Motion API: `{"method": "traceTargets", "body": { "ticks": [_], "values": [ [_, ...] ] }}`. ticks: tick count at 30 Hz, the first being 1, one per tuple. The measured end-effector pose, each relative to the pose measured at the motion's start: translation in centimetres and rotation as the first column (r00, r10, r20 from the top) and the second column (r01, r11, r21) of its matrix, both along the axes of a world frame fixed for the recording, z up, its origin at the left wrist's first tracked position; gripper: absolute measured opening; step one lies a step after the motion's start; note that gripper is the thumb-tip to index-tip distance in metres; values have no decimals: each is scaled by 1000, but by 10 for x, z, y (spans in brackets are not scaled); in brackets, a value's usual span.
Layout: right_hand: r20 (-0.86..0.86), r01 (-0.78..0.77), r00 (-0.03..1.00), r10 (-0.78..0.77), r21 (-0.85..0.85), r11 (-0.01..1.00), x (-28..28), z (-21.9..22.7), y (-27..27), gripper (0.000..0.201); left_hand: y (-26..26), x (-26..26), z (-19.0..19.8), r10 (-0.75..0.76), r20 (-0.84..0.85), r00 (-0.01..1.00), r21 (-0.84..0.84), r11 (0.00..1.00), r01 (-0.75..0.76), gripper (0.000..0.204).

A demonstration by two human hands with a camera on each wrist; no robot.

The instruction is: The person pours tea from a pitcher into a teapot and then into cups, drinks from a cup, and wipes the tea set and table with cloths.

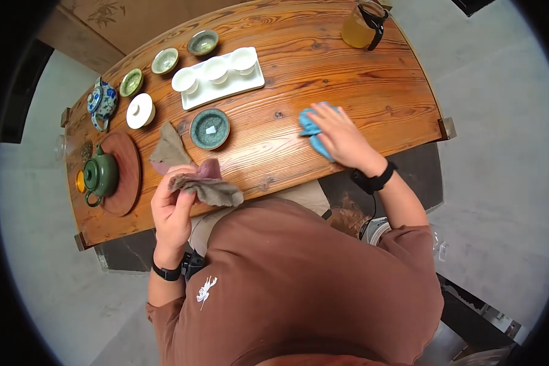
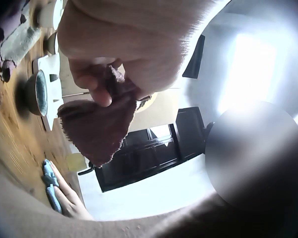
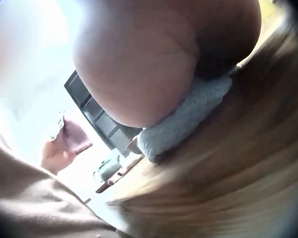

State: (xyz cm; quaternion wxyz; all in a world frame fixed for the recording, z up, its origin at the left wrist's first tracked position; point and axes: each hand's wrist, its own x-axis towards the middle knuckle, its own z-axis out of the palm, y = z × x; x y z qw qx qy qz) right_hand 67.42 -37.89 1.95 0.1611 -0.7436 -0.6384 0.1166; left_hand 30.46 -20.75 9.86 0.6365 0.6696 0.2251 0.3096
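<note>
My left hand (image 1: 172,210) is raised over the table's near edge and pinches a two-toned cloth (image 1: 208,188), grey-brown on one side and mauve on the other. In the left wrist view the mauve side of that cloth (image 2: 97,130) hangs below the fingers. My right hand (image 1: 343,135) lies with fairly straight fingers on a bunched blue cloth (image 1: 321,148) and presses it to the wooden tabletop. The right wrist view shows the blue cloth (image 3: 184,121) folded thick under the palm. A second grey-brown cloth (image 1: 171,146) lies on the table beyond the left hand.
A teal bowl (image 1: 210,129) stands near a white tray (image 1: 222,94) with three white cups. Several small bowls, a lidded white bowl (image 1: 141,111) and a blue-and-white teapot (image 1: 102,104) are at left. A green teapot (image 1: 101,173) sits by a round board (image 1: 128,174). A glass pitcher (image 1: 357,27) holds yellow liquid.
</note>
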Motion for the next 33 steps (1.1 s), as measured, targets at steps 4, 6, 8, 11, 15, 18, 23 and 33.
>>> {"method": "traceTargets", "body": {
  "ticks": [4, 6, 8, 11, 15, 18, 23, 33],
  "values": [
    [11, 181, 983, -183, 91, 979, 41, -13, -27, 50, 5, 38, 5, -70, -31, 997, -10, 998, 69, 25],
    [21, 251, 967, -255, 103, 962, 45, -17, -36, 51, 9, 61, 10, -82, -79, 993, 76, 993, 88, 30],
    [47, 272, 960, -278, 104, 957, 23, -15, -36, 52, 24, 87, 2, -119, -97, 988, 252, 958, 140, 32],
    [33, 135, 990, -139, 104, 985, -21, -5, -32, 52, 30, 134, 7, -120, -184, 976, 385, 904, 184, 31],
    [7, 70, 997, -72, 175, 982, -46, -4, -27, 50, 42, 194, 3, -116, -228, 967, 605, 761, 234, 33],
    [-3, 83, 996, -84, 195, 977, -50, 0, -24, 49, 44, 229, -4, -101, -266, 959, 699, 665, 264, 32],
    [-21, 98, 995, -96, 204, 974, -49, 0, -23, 48, 44, 254, -15, -50, -405, 913, 809, 445, 384, 25],
    [7, 69, 997, -71, 174, 982, -54, -5, -15, 49, 34, 221, -37, -37, -372, 928, 901, 227, 370, 35]
  ]
}}
